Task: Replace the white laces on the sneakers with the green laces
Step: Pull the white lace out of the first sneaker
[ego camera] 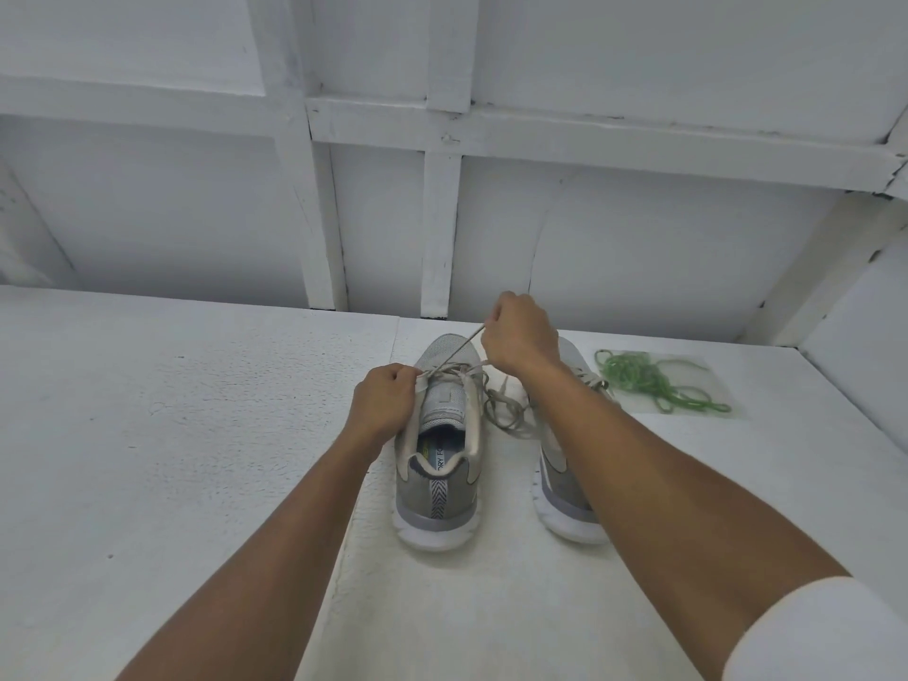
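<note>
Along the far left of the table [172, 435] we have broad bare room where a freed lace could be laid. Next comes our left grip [385, 400], fingers curled and pinching the white lace [498, 409] at the left eyelet row of the left sneaker [437, 454]. We judge it holds there to steady the shoe while the lace is drawn through. That sneaker stands heel toward us with its tongue bared, so its upper eyelets look already emptied. A slack tangle of lace lies between the two shoes.

Our right grip [521, 336] is clenched on one strand, drawn taut up and away over the toe, probably to slide it out of an eyelet. The back wall [638, 248] rises close behind it, so we think a long pull has more room upward or to the side.

The right sneaker [565, 498] stands just beside the left one, much of it hidden under our right forearm. Further right the green laces [648, 380] lie bundled on a clear sheet [712, 385], apart from the shoes and untouched, near where a side wall closes off the table.
</note>
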